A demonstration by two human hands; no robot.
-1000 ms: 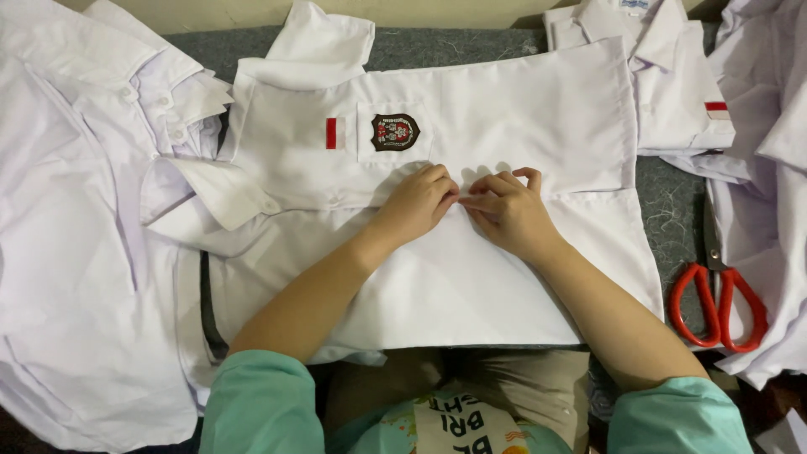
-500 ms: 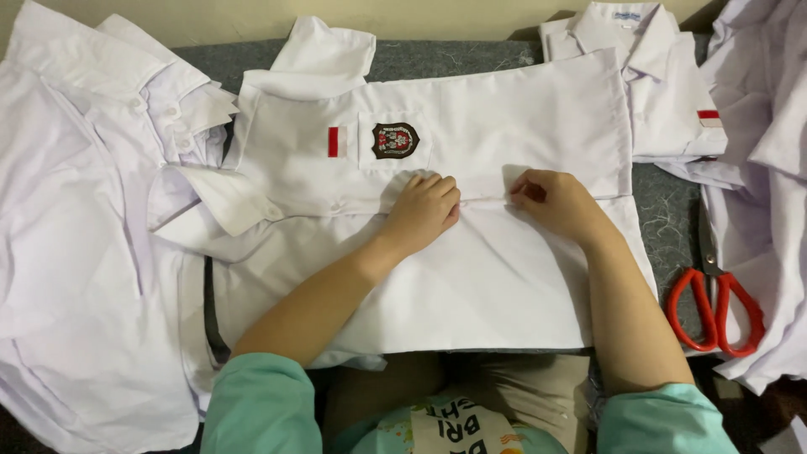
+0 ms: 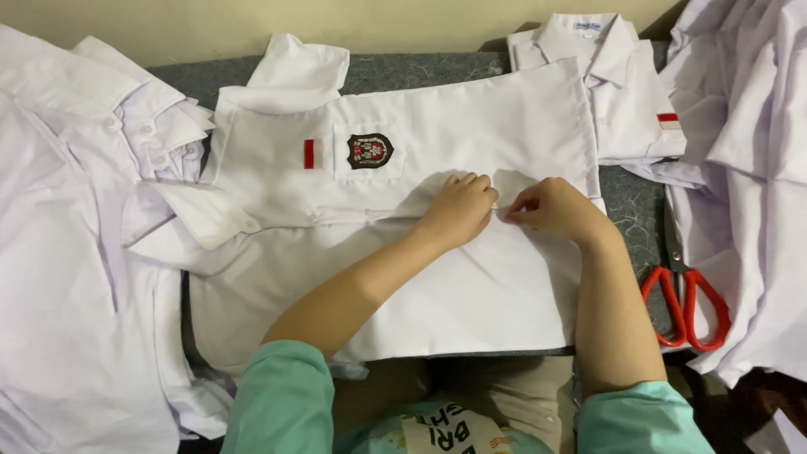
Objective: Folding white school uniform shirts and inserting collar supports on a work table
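Nearest me, both teal-sleeved arms reach out over the white shirt [image 3: 471, 286] spread flat across the grey table [image 3: 420, 74]. The left hand [image 3: 458, 210] presses curled fingers on the front placket, and the right hand [image 3: 551, 208] pinches the cloth just beside it, seemingly at a button. Fastening looks underway; the next one wants the edges lined up. Beyond lie red-handled scissors [image 3: 685, 294] and more shirts.

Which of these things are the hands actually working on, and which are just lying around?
In hand:
- left hand
- right hand
- middle shirt, both hands pinching its front edge
- its badge, near the left hand

Lying about:
- scissors, red-handled, right of the shirt
- left shirt pile
- folded shirt at top right
- right shirt heap
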